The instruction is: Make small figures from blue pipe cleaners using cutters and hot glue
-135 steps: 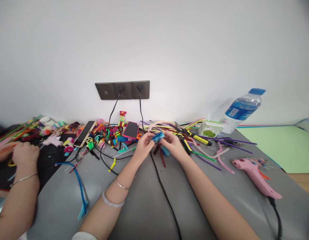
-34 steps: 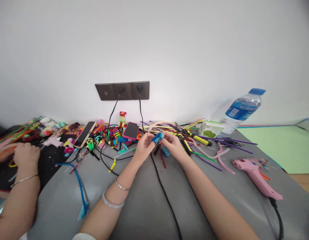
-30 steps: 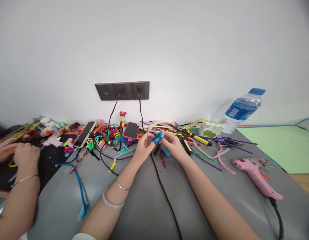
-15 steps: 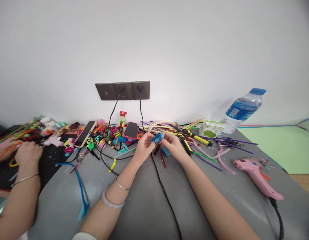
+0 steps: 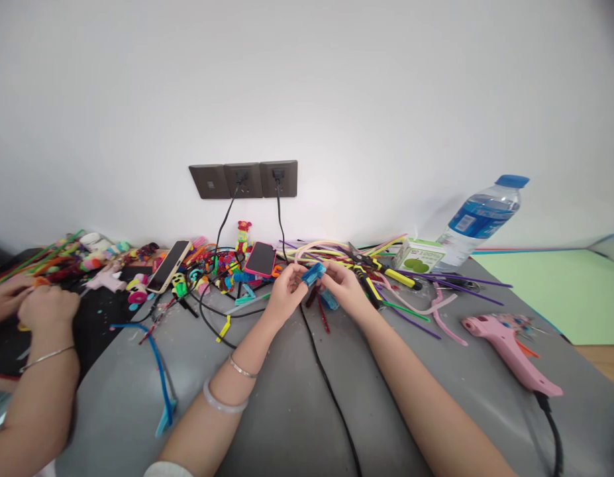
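Note:
My left hand and my right hand meet over the far middle of the grey table. Both pinch a small blue pipe-cleaner piece held between their fingertips, just above the table. Under the right hand lies another blue scrap beside a dark red stick. A black cable runs from the wall sockets between my forearms toward me.
A pink glue gun lies at the right, a water bottle and a green-and-white box behind it. Scissors, coloured pipe cleaners and two phones crowd the far edge. Another person's hands work at the left.
My hands stay in place, fingers shifting slightly on the blue piece. The other person's hands at the left have moved a little closer together.

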`<state>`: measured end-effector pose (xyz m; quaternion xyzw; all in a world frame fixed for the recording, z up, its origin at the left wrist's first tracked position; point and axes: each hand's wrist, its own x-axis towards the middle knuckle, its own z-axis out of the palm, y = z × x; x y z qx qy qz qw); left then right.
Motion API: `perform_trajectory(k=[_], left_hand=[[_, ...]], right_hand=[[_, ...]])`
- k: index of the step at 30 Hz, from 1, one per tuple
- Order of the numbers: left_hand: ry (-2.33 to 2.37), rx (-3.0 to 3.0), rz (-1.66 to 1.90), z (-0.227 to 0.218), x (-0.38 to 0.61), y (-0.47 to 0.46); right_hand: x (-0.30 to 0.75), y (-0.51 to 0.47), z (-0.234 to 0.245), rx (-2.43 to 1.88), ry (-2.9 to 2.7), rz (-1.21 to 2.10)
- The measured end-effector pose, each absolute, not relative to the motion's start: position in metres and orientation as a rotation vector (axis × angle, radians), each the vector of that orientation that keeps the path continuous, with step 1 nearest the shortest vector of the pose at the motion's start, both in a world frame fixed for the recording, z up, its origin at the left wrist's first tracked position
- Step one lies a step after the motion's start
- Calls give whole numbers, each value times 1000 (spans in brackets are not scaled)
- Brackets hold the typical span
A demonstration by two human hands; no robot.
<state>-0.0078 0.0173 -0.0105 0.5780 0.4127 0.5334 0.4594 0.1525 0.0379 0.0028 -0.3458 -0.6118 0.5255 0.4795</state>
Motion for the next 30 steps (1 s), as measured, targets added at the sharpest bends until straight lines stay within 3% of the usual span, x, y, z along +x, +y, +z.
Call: perform_trajectory(k=[30], left_hand=[[1006, 1425, 1341, -9, -7, 17]], right_hand=[[152, 41, -2, -838, -1450, 1313]])
